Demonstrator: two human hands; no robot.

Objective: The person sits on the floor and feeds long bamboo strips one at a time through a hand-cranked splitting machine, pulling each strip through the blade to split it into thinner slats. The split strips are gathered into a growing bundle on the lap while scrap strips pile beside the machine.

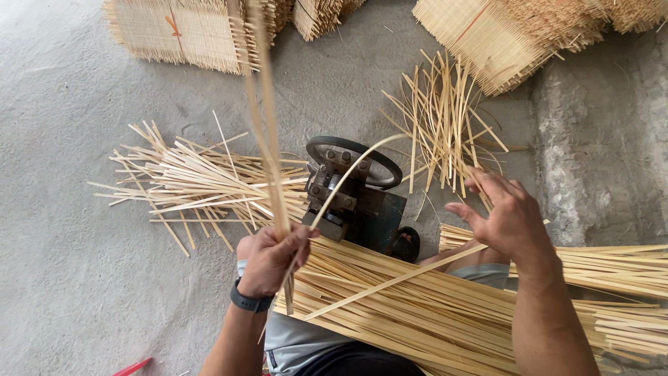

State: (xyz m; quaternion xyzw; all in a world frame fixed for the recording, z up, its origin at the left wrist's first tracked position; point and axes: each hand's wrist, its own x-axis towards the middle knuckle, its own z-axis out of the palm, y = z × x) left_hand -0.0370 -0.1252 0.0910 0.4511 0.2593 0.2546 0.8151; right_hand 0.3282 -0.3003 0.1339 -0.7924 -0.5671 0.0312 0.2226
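Left hand [270,259] pinches a thin, whippy bamboo strip [263,132] low down, just left of the splitter [355,195]; right hand [506,221] hovers spread. Likely light, splintery.

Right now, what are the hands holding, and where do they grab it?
The left hand grips a few thin pale bamboo strips near their lower end. The right hand is open, holding nothing.

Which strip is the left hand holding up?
Start at the dark metal machine mid-floor. Just left of it, the left hand grips a few bamboo strips. They alone rise toward the camera, blurred; the other strips lie flat.
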